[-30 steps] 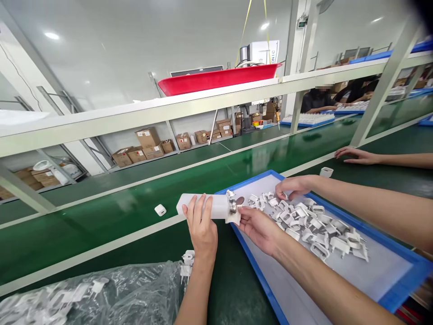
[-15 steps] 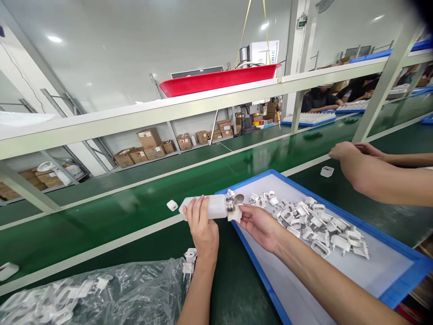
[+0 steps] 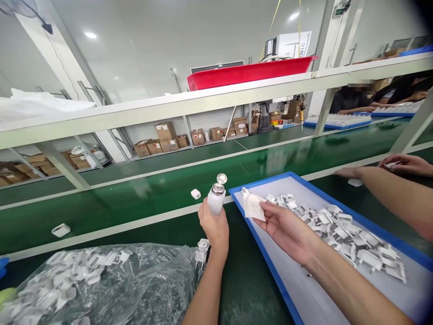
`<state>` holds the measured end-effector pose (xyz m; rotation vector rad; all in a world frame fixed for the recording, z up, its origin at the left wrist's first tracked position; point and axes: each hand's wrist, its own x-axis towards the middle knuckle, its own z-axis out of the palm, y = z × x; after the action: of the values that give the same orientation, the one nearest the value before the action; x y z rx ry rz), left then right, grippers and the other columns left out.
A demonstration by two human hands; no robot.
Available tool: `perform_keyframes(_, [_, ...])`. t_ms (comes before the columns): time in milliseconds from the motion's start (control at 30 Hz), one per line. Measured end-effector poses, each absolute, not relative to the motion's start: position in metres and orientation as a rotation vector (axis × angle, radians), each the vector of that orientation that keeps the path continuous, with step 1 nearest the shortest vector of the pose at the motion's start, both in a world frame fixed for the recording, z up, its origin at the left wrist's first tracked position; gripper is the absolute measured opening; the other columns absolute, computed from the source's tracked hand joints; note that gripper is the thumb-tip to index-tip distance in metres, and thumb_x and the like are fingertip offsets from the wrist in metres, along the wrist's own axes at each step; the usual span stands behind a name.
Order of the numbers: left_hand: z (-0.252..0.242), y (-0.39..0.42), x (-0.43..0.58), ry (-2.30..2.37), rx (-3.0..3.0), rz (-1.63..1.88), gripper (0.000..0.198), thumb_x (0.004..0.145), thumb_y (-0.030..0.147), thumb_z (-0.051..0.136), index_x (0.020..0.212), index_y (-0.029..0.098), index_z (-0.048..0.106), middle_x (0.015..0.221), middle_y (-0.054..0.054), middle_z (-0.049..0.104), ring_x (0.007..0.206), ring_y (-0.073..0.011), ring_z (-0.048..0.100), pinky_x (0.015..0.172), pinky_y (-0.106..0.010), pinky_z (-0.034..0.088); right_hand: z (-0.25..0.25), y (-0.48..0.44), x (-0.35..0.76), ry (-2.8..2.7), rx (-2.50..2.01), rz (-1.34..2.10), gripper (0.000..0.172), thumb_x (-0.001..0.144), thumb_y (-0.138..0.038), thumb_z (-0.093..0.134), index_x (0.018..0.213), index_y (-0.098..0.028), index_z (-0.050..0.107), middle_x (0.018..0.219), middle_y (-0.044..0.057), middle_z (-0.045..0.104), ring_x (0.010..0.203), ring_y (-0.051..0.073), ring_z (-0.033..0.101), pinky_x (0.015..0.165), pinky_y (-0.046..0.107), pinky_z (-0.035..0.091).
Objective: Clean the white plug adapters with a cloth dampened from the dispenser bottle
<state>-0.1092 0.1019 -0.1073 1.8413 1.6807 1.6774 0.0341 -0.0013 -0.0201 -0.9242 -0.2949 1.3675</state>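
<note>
My left hand (image 3: 214, 227) grips a white plastic bottle (image 3: 216, 198) with a metal pump cap, held upright with its small lid flipped open. My right hand (image 3: 287, 230) is palm up over the blue tray (image 3: 257, 250) and pinches a small white cloth (image 3: 253, 206) between thumb and fingers. The bottle and the cloth are apart. A heap of white plug parts (image 3: 341, 230) lies in the tray to the right of my right hand.
A clear plastic bag (image 3: 101, 284) of white parts lies at the lower left. Two white adapters (image 3: 195, 194) (image 3: 61, 230) sit on the green conveyor belt (image 3: 152, 194). Another person's arm (image 3: 389, 189) and hand (image 3: 406, 163) reach in from the right. A red tub (image 3: 250, 72) rests on the upper shelf.
My left hand turned the bottle from lying sideways against the cloth to upright. My right hand drew the cloth away. The adapters rode rightward on the belt, and the other person's hand left the tray.
</note>
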Motion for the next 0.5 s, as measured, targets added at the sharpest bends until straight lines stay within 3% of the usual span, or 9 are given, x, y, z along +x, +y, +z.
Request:
perform_keyframes(167, [-0.105,0.1,-0.109,1.75,1.722,1.581,0.038,0.078,0.012,0.068,0.115,0.017,0.062,0.109,-0.014,0.069,0.11,-0.0345,0.063,0.092,-0.046,0.051,-0.019,-0.017,0.031,-0.284,-0.982,1.355,0.015,0.088,-0.014,0.066,0.102,-0.012,0.072,0.105,0.01,0.072,0.097,0.02,0.069,0.087,0.033,0.063])
perform_keyframes(300, [-0.093,0.092,-0.108,1.83,1.665,1.512,0.078,0.071,0.006,0.074,0.142,0.013,0.042,0.133,-0.025,0.055,0.125,-0.0412,0.053,0.094,-0.054,0.05,-0.023,-0.035,0.028,-0.243,-1.025,1.331,0.018,0.081,-0.018,0.075,0.098,-0.016,0.073,0.111,0.01,0.071,0.105,0.025,0.067,0.089,0.039,0.064])
perform_keyframes(367, [-0.08,0.087,-0.113,1.861,1.683,1.488,0.093,0.072,0.007,0.075,0.151,0.011,0.027,0.143,-0.031,0.044,0.134,-0.0444,0.043,0.095,-0.056,0.049,-0.032,-0.048,0.03,-0.211,-1.035,1.297,0.031,0.069,-0.023,0.086,0.097,-0.017,0.073,0.11,0.01,0.071,0.108,0.028,0.066,0.089,0.041,0.064])
perform_keyframes(433, [-0.065,0.079,-0.123,1.824,1.783,1.449,0.079,0.081,0.009,0.069,0.15,0.014,0.032,0.143,-0.025,0.047,0.131,-0.0374,0.048,0.094,-0.047,0.053,-0.051,-0.068,0.035,-0.16,-1.072,1.257,0.051,0.049,-0.03,0.096,0.094,-0.019,0.073,0.109,0.009,0.071,0.11,0.031,0.066,0.086,0.04,0.065])
perform_keyframes(500, [-0.053,0.069,-0.137,1.745,1.926,1.352,0.048,0.09,0.011,0.059,0.136,0.021,0.051,0.128,-0.012,0.062,0.109,-0.0246,0.063,0.083,-0.034,0.056,-0.075,-0.095,0.043,-0.105,-1.177,1.185,0.057,0.035,-0.037,0.098,0.084,-0.023,0.072,0.103,0.007,0.072,0.104,0.03,0.068,0.078,0.034,0.066])
